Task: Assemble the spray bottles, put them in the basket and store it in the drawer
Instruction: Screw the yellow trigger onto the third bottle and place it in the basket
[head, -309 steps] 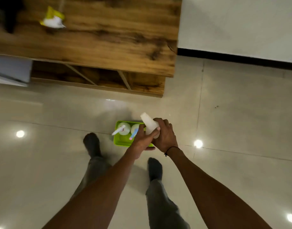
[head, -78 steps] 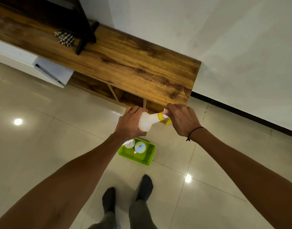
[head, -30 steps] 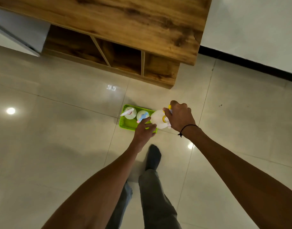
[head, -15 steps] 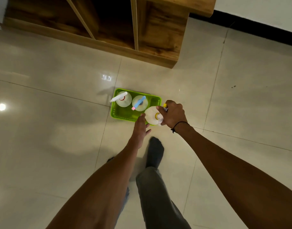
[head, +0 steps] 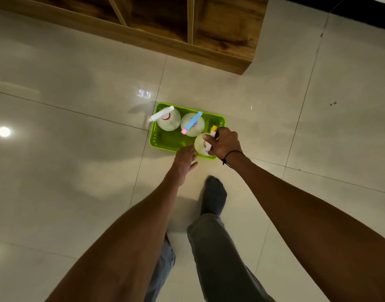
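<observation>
We see the yellow-nozzled spray bottle [head: 200, 145] upright in the green basket [head: 165, 141] at its near right corner, bare basket floor to its left. The right hand [head: 224, 143] has its fingers closed round the bottle's head; the left hand [head: 184, 160] rests at the near rim, fingers loosely spread. Two more bottles — white-nozzled [head: 168, 121] and blue-nozzled [head: 192, 125] — crowd the far side. A wooden shelf unit [head: 226, 35] stands beyond open floor tiles [head: 78, 160].

No readable text, labels (none legible)
</observation>
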{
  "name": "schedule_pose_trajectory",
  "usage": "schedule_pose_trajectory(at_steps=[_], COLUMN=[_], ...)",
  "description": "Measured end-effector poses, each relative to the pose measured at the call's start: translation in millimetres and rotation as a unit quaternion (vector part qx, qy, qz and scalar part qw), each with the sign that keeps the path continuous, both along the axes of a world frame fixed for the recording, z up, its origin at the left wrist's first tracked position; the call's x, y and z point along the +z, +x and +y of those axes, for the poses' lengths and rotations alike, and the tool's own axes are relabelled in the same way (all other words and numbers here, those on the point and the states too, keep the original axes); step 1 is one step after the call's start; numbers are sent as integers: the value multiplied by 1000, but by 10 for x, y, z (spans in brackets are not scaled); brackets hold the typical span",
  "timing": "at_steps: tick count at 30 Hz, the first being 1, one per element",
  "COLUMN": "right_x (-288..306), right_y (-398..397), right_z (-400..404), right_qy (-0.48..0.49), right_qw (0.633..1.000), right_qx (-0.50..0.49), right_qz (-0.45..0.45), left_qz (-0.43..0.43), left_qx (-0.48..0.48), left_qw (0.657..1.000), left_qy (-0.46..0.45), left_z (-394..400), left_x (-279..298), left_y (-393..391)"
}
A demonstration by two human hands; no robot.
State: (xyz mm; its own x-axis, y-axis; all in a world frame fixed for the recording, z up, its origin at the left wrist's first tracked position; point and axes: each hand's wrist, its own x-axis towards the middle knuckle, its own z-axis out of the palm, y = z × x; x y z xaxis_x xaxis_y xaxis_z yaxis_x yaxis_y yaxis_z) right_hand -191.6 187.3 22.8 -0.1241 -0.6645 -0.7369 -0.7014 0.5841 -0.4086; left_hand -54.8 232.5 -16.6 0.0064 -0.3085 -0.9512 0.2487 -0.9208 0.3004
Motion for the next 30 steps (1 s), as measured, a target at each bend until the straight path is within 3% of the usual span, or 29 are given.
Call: schedule_pose_trajectory(at_steps=[8, 15, 17, 20, 24, 26, 30], right_x=[-104, -179, -273, -477, -779, -919, -1017], right_y=[-7, -116, -216, -306, -252, -180, -55], right_z=[89, 175, 228, 239, 171, 71, -161], right_qy=[12, -9, -30, 13, 117, 123, 101], right_qw=[989, 988, 971, 931, 932, 940, 956], right_qx=[-136, -135, -211, -342, -314, -282, -256], right_qz=[-58, -75, -105, -127, -135, -144, -105], left_qz=[-140, -191, -189, -215, -245, -241, -230], left_qx=[11, 65, 70, 76, 23, -17, 21], left_qw=[990, 979, 979, 973, 969, 970, 972], left_qy=[-8, 13, 3, -24, -38, -39, -46], left_z=[54, -22, -34, -66, -185, -300, -462], left_x=[-154, -197, -259, -359, -554, -654, -672], left_y=[501, 574, 587, 647, 805, 897, 1041])
